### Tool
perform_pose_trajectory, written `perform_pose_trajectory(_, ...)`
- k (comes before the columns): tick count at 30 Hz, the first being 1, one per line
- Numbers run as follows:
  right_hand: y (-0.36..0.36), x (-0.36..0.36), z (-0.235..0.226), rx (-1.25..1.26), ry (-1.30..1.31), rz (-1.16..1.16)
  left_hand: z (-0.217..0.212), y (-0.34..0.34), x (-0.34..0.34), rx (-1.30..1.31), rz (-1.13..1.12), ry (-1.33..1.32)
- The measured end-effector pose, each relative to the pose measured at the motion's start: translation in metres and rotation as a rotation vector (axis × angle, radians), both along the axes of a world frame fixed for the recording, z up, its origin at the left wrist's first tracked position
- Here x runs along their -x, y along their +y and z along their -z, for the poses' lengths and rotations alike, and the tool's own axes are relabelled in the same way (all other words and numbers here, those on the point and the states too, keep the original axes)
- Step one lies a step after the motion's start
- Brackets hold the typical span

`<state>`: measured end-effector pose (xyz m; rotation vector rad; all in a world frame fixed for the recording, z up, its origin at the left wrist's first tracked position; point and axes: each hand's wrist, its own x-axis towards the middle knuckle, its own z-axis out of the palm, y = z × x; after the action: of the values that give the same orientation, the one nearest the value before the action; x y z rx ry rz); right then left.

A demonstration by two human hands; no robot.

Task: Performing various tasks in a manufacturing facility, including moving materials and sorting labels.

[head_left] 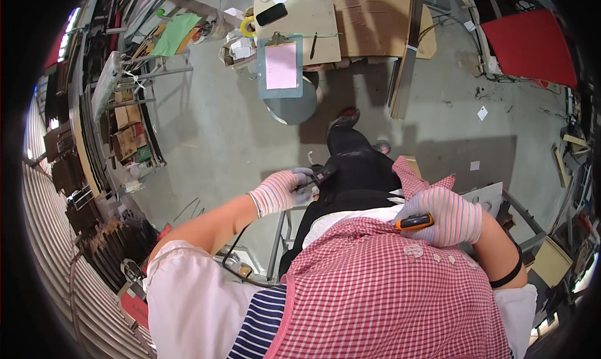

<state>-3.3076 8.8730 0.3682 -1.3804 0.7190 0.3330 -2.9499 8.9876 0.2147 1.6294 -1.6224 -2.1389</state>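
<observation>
In a striped knit glove, my left hand (280,191) is closed around a small dark object (323,173) beside my left thigh; its exact kind is unclear. My right hand (446,217), gloved the same way, is held at my waist over a red-and-white checked apron (382,277). Its fingers are wrapped round an orange-and-black tool handle (415,222); the working end is hidden. A gathered piece of the checked cloth (421,182) sticks out just beyond this hand.
Ahead stands a table (313,11) bearing a phone (272,14), a pen (313,46) and a clipboard (262,77) with pink paper. A long brown profile (408,58) leans there. Racks of material (128,130) line the left; a red panel (529,47) is at right.
</observation>
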Motion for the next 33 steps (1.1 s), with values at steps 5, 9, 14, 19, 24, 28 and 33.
perform_pose_trajectory(5, 0.007, 0.004, 0.008, 0.08, 0.361, 0.088, -0.059, -0.039, 0.057, 0.257, 0.084, 0.011)
perform_pose_trajectory(9, 0.007, -0.026, 0.055, 0.243, 0.558, -0.388, -0.043, -0.021, 0.089, -0.166, -0.254, -0.072)
perform_pose_trajectory(14, 0.024, -0.001, 0.082, 0.151, 0.247, -0.418, -0.046, 0.026, 0.113, -0.213, -0.336, -0.108)
perform_pose_trajectory(19, 0.024, 0.003, 0.066, 0.071, 0.268, -0.478, -0.043, 0.018, 0.113, -0.416, -0.499, -0.007)
perform_pose_trajectory(24, 0.021, 0.006, 0.059, 0.212, 0.303, -0.526, -0.075, -0.03, 0.11, -0.476, -0.369, 0.015)
perform_pose_trajectory(28, -0.001, 0.004, 0.061, 0.333, 0.316, -0.403, -0.054, -0.088, 0.105, -0.366, -0.324, -0.025)
perform_pose_trajectory(33, -0.026, 0.007, 0.071, 0.4, 0.356, -0.097, -0.074, -0.177, 0.09, -0.224, 0.043, -0.107)
